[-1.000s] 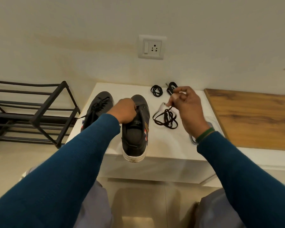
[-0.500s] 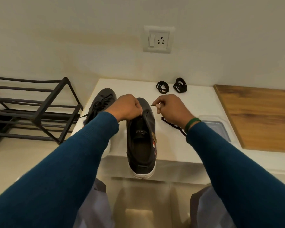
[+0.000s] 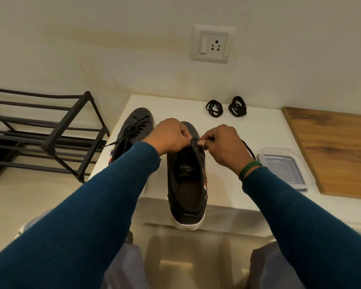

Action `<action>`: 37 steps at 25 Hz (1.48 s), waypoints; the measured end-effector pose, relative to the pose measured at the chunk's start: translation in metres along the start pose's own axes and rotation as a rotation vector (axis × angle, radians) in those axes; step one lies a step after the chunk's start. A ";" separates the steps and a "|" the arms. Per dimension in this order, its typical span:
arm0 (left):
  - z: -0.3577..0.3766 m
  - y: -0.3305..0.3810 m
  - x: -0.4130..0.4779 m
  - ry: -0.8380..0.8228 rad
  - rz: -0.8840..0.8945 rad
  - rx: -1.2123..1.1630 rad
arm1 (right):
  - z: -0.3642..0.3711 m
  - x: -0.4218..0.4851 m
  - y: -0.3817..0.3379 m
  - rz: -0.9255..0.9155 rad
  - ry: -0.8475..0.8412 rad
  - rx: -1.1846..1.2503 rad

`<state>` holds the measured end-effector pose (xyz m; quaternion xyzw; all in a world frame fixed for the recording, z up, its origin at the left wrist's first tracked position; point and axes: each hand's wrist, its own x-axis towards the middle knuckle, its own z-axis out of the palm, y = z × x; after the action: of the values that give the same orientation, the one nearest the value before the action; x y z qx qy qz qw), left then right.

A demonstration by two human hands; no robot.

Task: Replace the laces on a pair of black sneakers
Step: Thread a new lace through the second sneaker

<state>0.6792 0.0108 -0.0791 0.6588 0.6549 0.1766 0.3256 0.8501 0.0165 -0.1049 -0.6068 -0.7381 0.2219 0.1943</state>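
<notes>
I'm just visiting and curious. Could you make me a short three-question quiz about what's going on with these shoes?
1. True or false: the sneaker under both hands already has a lace through all its eyelets.
2. How many coiled lace bundles lie by the wall? A) one B) two C) four
3. Fill in: the right hand pinches a lace tip at an ____ of the sneaker.

Key
1. False: its eyelets look bare, while the left hand steadies it. The other sneaker is still laced.
2. B: one bundle and a second.
3. eyelet
</notes>
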 end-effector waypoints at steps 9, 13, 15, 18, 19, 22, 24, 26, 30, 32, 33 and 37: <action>0.001 0.001 0.000 0.016 0.029 0.013 | 0.003 -0.007 -0.006 -0.043 0.083 -0.007; 0.002 0.001 0.000 0.017 0.028 -0.009 | 0.006 -0.006 -0.007 -0.013 0.083 0.010; 0.002 0.000 0.001 0.020 0.032 -0.016 | 0.008 -0.005 -0.005 -0.025 0.094 0.026; 0.004 -0.002 0.002 0.014 0.047 -0.029 | 0.009 -0.004 -0.003 -0.031 0.152 0.080; 0.005 -0.003 0.003 0.008 0.043 -0.046 | 0.008 -0.003 -0.002 -0.016 0.157 0.143; 0.007 -0.003 0.005 0.001 0.036 -0.074 | 0.000 0.001 0.007 0.007 0.038 0.339; 0.011 -0.003 0.006 0.013 0.050 -0.022 | -0.004 0.003 0.011 -0.035 -0.058 0.378; 0.013 0.000 0.007 0.029 0.082 0.097 | -0.003 0.002 0.007 -0.077 -0.086 0.362; -0.001 0.005 0.005 0.109 0.140 0.251 | -0.004 0.002 -0.003 -0.051 -0.118 0.203; -0.017 0.002 0.004 0.289 0.122 0.076 | -0.008 0.007 -0.003 -0.011 -0.126 0.195; -0.024 0.000 0.002 0.370 0.104 -0.067 | -0.010 0.009 -0.002 0.009 -0.132 0.209; -0.032 -0.004 -0.004 0.322 0.032 -0.387 | -0.006 0.011 -0.016 -0.074 -0.082 0.336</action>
<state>0.6547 0.0128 -0.0582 0.5577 0.6420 0.4064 0.3341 0.8382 0.0256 -0.0905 -0.5285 -0.7198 0.3593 0.2710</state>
